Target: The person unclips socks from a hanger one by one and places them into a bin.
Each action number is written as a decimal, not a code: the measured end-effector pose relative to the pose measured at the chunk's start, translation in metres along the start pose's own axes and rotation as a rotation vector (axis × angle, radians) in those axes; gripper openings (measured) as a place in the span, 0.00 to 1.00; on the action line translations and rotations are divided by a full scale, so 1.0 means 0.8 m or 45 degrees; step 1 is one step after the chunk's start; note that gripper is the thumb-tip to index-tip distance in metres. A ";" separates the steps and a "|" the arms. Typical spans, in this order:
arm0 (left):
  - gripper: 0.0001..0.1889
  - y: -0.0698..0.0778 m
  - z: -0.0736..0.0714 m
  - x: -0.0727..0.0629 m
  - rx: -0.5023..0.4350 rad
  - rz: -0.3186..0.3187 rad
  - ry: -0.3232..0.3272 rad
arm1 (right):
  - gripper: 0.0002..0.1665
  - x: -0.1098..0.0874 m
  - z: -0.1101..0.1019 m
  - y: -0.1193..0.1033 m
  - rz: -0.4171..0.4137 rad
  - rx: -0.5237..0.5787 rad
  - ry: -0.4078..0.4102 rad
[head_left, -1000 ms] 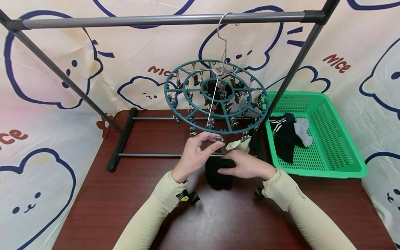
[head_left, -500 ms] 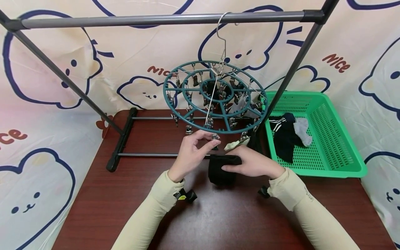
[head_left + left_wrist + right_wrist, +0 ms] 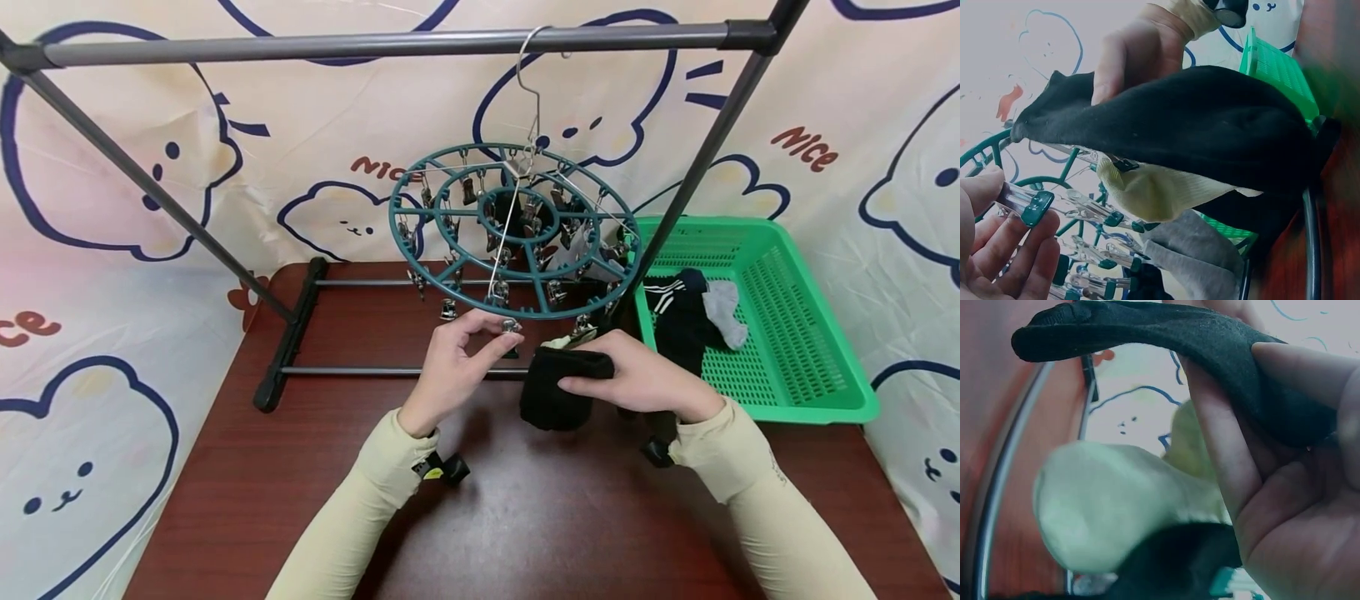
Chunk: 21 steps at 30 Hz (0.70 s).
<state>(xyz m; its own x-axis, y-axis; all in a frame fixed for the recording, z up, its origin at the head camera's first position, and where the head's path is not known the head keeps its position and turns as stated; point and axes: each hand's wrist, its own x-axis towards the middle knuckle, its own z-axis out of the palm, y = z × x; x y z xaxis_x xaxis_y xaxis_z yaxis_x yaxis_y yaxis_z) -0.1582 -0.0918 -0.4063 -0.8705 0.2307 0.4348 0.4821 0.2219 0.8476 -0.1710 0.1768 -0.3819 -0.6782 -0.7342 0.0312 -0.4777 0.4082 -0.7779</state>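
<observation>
A round teal clip hanger (image 3: 514, 232) hangs by a metal hook from the grey rack bar (image 3: 375, 46). My left hand (image 3: 457, 360) pinches one of its metal clips (image 3: 511, 326) at the near rim; the clip (image 3: 1030, 207) shows between thumb and fingers in the left wrist view. My right hand (image 3: 637, 379) holds a black sock (image 3: 558, 387) by its cuff, lifted just right of that clip. The black sock (image 3: 1197, 125) drapes across the left wrist view and its cuff (image 3: 1222, 344) lies under my thumb. A pale yellow sock (image 3: 558, 342) hangs clipped behind it.
A green basket (image 3: 795, 333) at the right holds dark and grey socks (image 3: 693, 312). The rack's feet (image 3: 292, 342) and slanted legs stand on the dark red table (image 3: 525, 517). Other socks hang from the hanger's far clips. A printed cloth covers the wall.
My right hand has lifted the black sock off the table and moved it up and to the right, toward the hanger rim. My left hand stays on the clip.
</observation>
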 end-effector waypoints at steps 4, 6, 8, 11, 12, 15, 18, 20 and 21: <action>0.08 -0.002 -0.001 0.000 -0.005 -0.004 0.009 | 0.06 -0.013 -0.014 -0.003 0.055 0.014 0.047; 0.08 -0.002 -0.001 -0.001 -0.009 -0.006 0.010 | 0.04 -0.019 -0.022 -0.004 0.073 0.001 0.083; 0.08 -0.002 -0.002 -0.001 -0.014 -0.009 0.010 | 0.04 -0.026 -0.029 -0.006 0.096 -0.013 0.117; 0.08 0.000 -0.004 -0.001 -0.030 -0.015 0.010 | 0.04 -0.035 -0.041 -0.006 0.113 -0.071 0.173; 0.08 0.000 -0.004 -0.001 -0.032 -0.017 0.010 | 0.03 -0.039 -0.045 -0.007 0.124 -0.084 0.192; 0.08 0.001 -0.005 -0.002 -0.043 -0.018 0.013 | 0.03 -0.048 -0.055 -0.007 0.156 -0.119 0.255; 0.08 0.000 -0.006 -0.002 -0.045 -0.019 0.020 | 0.03 -0.057 -0.063 -0.007 0.221 -0.123 0.314; 0.08 0.000 -0.007 -0.002 -0.053 -0.024 0.023 | 0.03 -0.062 -0.069 -0.004 0.244 -0.147 0.349; 0.08 0.000 -0.007 -0.002 -0.054 -0.029 0.024 | 0.03 -0.065 -0.072 -0.003 0.262 -0.150 0.364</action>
<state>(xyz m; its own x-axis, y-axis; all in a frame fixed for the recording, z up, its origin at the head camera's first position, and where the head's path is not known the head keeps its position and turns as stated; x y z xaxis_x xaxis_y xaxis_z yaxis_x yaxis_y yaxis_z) -0.1572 -0.0979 -0.4056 -0.8831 0.2082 0.4205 0.4579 0.1866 0.8692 -0.1664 0.2451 -0.3455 -0.8874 -0.4559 0.0687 -0.3648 0.6031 -0.7094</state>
